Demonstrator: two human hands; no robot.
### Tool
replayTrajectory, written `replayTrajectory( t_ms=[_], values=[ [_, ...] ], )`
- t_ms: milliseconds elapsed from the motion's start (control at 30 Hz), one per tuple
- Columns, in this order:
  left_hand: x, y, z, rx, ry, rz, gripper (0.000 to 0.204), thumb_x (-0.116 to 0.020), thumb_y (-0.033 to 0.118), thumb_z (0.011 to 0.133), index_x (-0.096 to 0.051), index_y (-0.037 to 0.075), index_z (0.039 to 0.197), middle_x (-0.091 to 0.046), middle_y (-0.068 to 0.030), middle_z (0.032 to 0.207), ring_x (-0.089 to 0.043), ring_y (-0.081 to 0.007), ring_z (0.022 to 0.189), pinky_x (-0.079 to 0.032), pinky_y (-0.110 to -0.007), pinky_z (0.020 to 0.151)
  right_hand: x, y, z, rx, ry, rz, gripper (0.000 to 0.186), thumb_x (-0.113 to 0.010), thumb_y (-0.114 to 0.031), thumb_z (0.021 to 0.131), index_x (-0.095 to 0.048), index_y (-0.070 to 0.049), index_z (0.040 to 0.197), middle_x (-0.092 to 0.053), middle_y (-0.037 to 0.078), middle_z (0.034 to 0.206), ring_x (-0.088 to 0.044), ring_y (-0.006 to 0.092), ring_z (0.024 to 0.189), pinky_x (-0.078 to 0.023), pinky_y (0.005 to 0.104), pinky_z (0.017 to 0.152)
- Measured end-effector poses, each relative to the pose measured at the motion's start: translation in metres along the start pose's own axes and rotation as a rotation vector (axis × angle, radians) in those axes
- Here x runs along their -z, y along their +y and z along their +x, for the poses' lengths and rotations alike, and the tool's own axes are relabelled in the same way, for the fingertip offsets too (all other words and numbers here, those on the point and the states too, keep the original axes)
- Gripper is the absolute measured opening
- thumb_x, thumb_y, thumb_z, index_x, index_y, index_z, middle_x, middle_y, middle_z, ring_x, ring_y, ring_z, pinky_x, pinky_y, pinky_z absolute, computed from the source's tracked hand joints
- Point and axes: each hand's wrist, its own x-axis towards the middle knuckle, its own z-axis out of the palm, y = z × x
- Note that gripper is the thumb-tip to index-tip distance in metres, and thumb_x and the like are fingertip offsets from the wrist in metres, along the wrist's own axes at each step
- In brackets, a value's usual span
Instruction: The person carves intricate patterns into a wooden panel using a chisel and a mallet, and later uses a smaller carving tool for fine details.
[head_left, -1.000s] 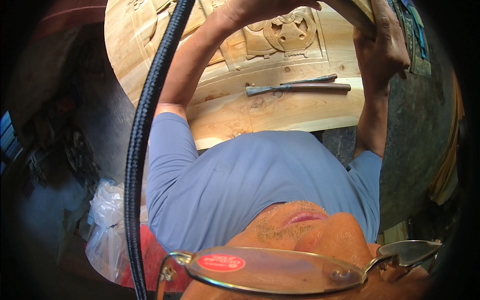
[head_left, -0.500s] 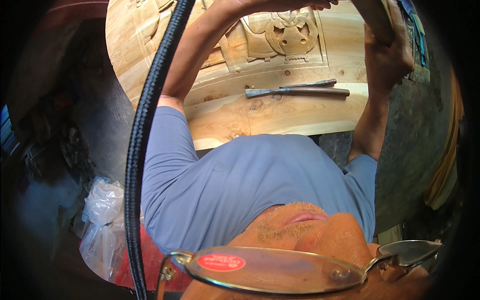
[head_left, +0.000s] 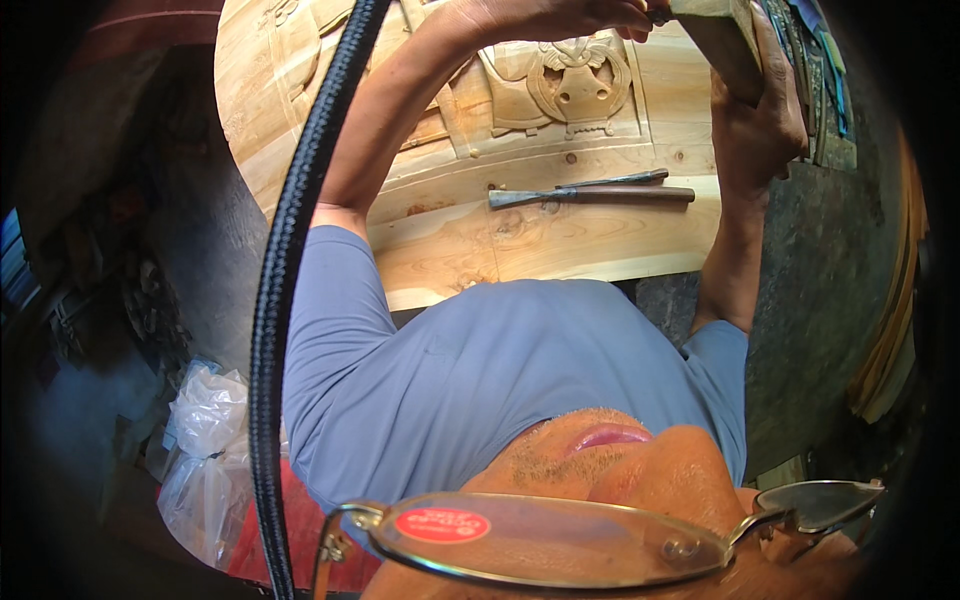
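Wooden block (head_left: pixel 722 50) sits in the grip of the right hand (head_left: pixel 775 110), at the far right above the carved board (head_left: pixel 600 240), its long axis slanting from far left to near right. Its far-left end points toward the left hand (head_left: pixel 570 15), whose fingers are curled beside a small dark tip (head_left: pixel 658 15); whether they hold it, and whether it touches the block, I cannot tell, since the upper edge cuts the view. The right hand is the nearer to the block, wrapped around it. Two chisels lie on the near part of the board, the near chisel (head_left: pixel 640 194) and the far chisel (head_left: pixel 625 180), both running left to right, handles right. A carved animal face (head_left: pixel 582 92) lies beyond them. White writing shows on a red oval sticker (head_left: pixel 441 524) on the glasses (head_left: pixel 570 577); I make out no other label.
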Motion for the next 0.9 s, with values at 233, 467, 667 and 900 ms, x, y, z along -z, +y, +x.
replayTrajectory(
  t_ms=[233,467,667,900],
  values=[
    [-0.018,-0.013,-0.005,0.169,0.112,-0.606,0.042,-0.057,0.026,0.11,-0.053,0.004,0.146,-0.069,-0.0141,0.124,-0.068,-0.0218,0.108,-0.056,-0.035,0.092,-0.001,-0.003,0.006,0.016,0.105,0.038,0.052,-0.086,-0.004,0.08,-0.073,-0.013,0.13,-0.079,0.008,0.119,-0.077,0.0247,0.107,-0.062,0.0349,0.09],
    [-0.022,0.003,-0.012,-0.113,0.251,0.403,0.034,-0.071,0.023,0.101,-0.07,0.007,0.131,-0.08,-0.0092,0.11,-0.076,-0.016,0.094,-0.059,-0.031,0.078,0.008,-0.009,0.001,-0.006,0.013,-0.079,0.056,-0.072,0.009,0.076,-0.07,-0.003,0.13,-0.074,0.024,0.115,-0.072,0.0424,0.107,-0.057,0.0451,0.093],
    [-0.028,0.008,-0.043,-0.084,0.767,0.195,0.027,-0.074,0.006,0.098,-0.075,0.003,0.125,-0.081,-0.0104,0.108,-0.078,-0.0146,0.09,-0.064,-0.027,0.075,-0.002,-0.012,0.012,0.116,0.243,0.023,0.054,-0.074,0.01,0.079,-0.069,-0.003,0.131,-0.075,0.021,0.117,-0.073,0.0374,0.11,-0.056,0.0429,0.097],
    [-0.041,-0.008,-0.047,-0.103,0.818,-0.069,0.023,-0.071,0.002,0.1,-0.074,-0.003,0.122,-0.08,-0.0129,0.105,-0.077,-0.016,0.096,-0.064,-0.028,0.081,-0.007,-0.01,-0.004,-0.224,0.188,0.302,0.055,-0.074,0.011,0.079,-0.068,-0.002,0.132,-0.076,0.021,0.117,-0.075,0.0359,0.109,-0.057,0.0414,0.096]
  ],
)
